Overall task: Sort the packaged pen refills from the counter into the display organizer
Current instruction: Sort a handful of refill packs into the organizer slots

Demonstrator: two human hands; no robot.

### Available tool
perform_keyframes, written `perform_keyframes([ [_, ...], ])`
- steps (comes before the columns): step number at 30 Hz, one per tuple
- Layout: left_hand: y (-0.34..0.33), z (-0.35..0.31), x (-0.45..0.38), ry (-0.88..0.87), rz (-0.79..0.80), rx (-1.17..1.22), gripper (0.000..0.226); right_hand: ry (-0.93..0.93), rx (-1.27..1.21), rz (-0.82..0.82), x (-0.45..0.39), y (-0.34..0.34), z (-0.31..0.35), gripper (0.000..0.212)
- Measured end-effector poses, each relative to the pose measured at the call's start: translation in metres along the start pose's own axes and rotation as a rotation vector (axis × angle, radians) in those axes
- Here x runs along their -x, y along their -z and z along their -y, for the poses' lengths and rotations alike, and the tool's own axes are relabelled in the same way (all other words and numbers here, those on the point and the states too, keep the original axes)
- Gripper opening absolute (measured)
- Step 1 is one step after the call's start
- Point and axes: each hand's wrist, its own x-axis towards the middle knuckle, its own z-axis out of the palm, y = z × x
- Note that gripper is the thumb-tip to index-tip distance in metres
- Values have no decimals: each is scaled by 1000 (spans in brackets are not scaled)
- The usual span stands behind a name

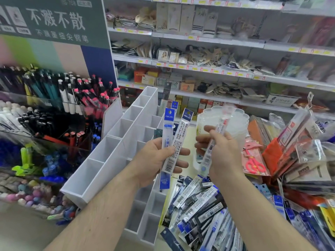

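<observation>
**Refill packets in both hands above the organizer**

Two blue-headed refill packets are held upright in the left hand, fanned apart at their tops and crossing near the grip. The thumb presses them from the front against the curled fingers behind, so the hand pinches both together. One packet shows a barcode facing the camera; the other shows its blue printed face.

The right hand grips a single clear refill packet with red print, tilted slightly rightward, its lower end passing down through the palm. The fingers are curled round it; their exact placement on the far side cannot be told from this angle.

Both hands are raised over the near right part of the white display organizer, a stepped rack of open rectangular compartments. A few packets stand in its far compartments, near the upper end.

A loose pile of refill packets lies on the counter just below the right forearm, mostly blue, black and white.

A clear plastic container stands behind the right hand. Pen displays stand left of the organizer. Packaged scissors and other bagged goods lie to the right. Stocked shelves fill the background.
</observation>
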Motion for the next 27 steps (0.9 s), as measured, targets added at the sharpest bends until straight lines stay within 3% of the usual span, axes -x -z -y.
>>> perform_keyframes([
  [3,0,0,-1,-4,-21,-4,22,-52,-48,26,2,1,-4,17],
  [9,-1,4,-1,5,-17,-2,19,-82,61,238,16,-15,-5,6],
  [12,1,5,-2,6,-9,38,27,-56,78,194,12,-13,-7,6],
  [17,3,7,-7,-17,-125,64,14,-4,-31,24,1,-2,0,17],
  [19,3,7,-6,-20,-105,71,23,40,5,-2,1,-2,3,17],
  [23,3,9,-6,15,-61,-7,37,101,156,25,5,-2,3,8],
  [27,3,11,-7,20,-90,-33,24,109,234,100,9,-2,-1,3],
])
